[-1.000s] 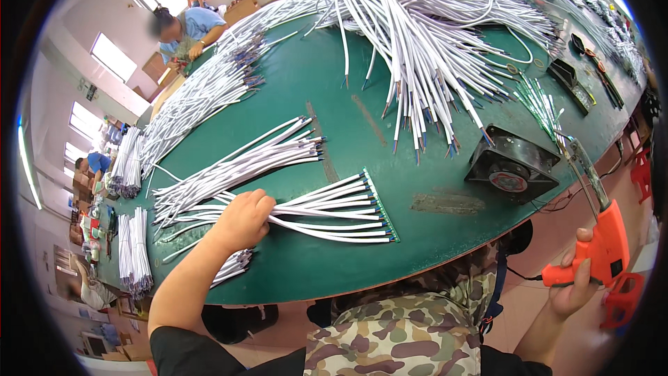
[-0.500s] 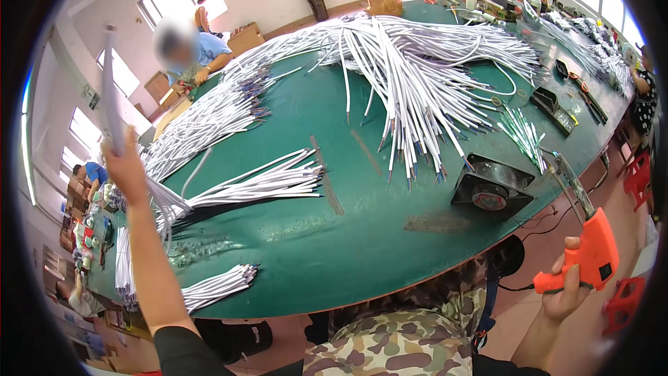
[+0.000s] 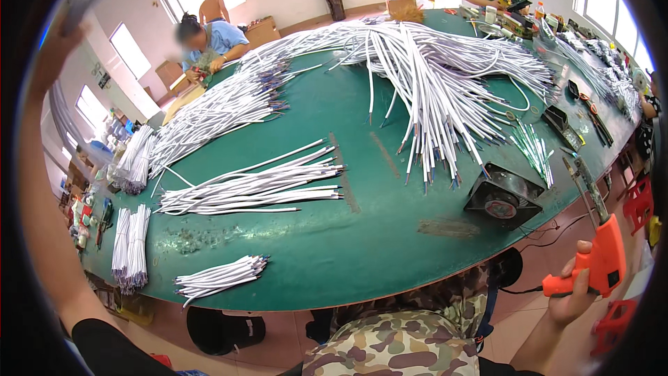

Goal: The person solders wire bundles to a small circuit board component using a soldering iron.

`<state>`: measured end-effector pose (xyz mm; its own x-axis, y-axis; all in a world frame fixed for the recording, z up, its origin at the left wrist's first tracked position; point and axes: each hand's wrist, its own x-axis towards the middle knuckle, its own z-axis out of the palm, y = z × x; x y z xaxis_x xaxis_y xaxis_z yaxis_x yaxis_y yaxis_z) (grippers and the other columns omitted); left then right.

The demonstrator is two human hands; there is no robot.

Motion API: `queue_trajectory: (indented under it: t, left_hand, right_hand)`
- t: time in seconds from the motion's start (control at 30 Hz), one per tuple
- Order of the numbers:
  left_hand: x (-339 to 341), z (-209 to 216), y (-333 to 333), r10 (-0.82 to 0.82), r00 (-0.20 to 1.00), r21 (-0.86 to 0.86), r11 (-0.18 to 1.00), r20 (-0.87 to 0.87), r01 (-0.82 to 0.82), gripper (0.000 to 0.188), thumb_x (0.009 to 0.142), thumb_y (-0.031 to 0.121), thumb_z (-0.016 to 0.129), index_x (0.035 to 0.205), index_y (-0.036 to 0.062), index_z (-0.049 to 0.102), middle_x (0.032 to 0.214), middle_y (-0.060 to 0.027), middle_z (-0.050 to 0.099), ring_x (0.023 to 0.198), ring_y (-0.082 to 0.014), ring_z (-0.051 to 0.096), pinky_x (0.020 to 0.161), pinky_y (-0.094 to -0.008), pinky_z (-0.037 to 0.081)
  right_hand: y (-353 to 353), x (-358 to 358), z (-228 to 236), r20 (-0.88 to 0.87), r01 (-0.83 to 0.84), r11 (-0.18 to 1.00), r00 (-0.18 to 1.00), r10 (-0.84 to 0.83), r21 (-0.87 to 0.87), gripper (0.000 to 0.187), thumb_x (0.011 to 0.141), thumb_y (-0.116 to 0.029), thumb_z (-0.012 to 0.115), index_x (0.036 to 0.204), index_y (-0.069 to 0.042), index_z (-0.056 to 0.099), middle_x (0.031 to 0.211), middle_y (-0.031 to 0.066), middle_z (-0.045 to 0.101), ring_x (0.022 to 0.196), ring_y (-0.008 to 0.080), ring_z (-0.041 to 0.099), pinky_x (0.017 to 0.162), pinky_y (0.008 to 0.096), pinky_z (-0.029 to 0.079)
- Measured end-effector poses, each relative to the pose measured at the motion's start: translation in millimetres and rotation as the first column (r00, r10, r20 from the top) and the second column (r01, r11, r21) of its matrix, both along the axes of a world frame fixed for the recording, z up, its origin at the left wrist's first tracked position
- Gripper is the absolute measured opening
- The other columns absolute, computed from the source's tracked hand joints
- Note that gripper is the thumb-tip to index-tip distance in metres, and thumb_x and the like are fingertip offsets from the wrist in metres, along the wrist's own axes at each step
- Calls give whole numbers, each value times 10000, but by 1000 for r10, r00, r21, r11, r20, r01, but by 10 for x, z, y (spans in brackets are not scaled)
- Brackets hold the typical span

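High at the far left, my left hand [image 3: 57,45] is raised and blurred, its fingers closed round a bunch of white cables [image 3: 66,122] that hangs down below it. Off the table's right edge, my right hand [image 3: 575,298] grips an orange pistol-shaped soldering gun [image 3: 607,256], its metal tip pointing up and away. On the green table [image 3: 313,240] lies a loose spread of white cables [image 3: 264,184] with stripped blue and brown ends. A smaller bunch [image 3: 221,278] rests near the front edge, and tied bundles [image 3: 130,247] sit to its left.
Large heaps of white cables [image 3: 431,90] cover the far side. A black fan [image 3: 502,195] stands at the right edge, beside green-white solder sticks [image 3: 532,150], a black box [image 3: 562,127] and pliers [image 3: 595,122]. Co-workers [image 3: 216,45] sit across the table; red stools [image 3: 637,198] stand right.
My left hand has swung up and to the left with its cables, off the loose spread on the table. The view has shifted slightly left. My right hand still holds the soldering gun.
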<state>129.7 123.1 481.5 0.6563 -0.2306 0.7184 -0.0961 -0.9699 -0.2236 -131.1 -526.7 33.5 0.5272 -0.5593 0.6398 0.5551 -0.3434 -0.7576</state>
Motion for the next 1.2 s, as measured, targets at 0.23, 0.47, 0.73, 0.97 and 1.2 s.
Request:
queue_trajectory:
  t: [0.23, 0.47, 0.73, 0.97, 1.2]
  left_hand:
    - [-102, -1625, -1250, 224, 170, 205, 971, -960, -125, 250, 689, 230, 789, 827, 52, 682, 690, -26, 658, 635, -125, 616, 607, -299, 510]
    - [284, -3365, -1405, -27, -737, 57, 994, -675, -89, 157, 829, 163, 746, 851, 52, 637, 626, 16, 505, 531, -94, 434, 479, -277, 346]
    - [401, -4079, -1371, 43, -664, 46, 999, -747, 13, 171, 822, 165, 731, 906, 38, 654, 678, -30, 573, 591, -140, 522, 553, -299, 422]
    - [-80, -4029, -1288, -166, 156, -143, 978, -974, 149, 527, 739, 167, 769, 1201, 9, 571, 1062, -220, 649, 991, -420, 625, 885, -466, 505]
    - [-915, -3981, -766, -294, 633, -216, 956, -716, 200, 789, 754, 101, 785, 1465, 58, 444, 1434, -208, 474, 1316, -415, 472, 1108, -483, 395]
  right_hand:
    - [-20, -18, 18, 17, 9, 1000, 1000, -9, -21, 411, 960, -211, 508, 1260, 70, 518, 1210, 180, 605, 733, 126, 524, 634, 241, 427]
    - [-37, -137, 27, -40, -69, 996, 997, 66, -64, 378, 999, -172, 502, 1311, 41, 488, 1265, 136, 596, 807, 119, 518, 727, 244, 437]
    - [52, -112, 8, -78, -27, 997, 997, 22, -74, 463, 977, -190, 549, 1358, 60, 466, 1265, 168, 600, 785, 135, 555, 727, 253, 468]
    - [93, 283, 38, -19, 39, 999, 999, -39, -11, 459, 969, -195, 561, 1326, 84, 492, 1235, 193, 631, 709, 150, 581, 616, 267, 493]
    - [-336, 398, -165, -23, -218, 931, 972, 235, 291, 441, 1007, -203, 559, 1393, -7, 473, 1235, 160, 622, 842, 159, 605, 724, 260, 507]
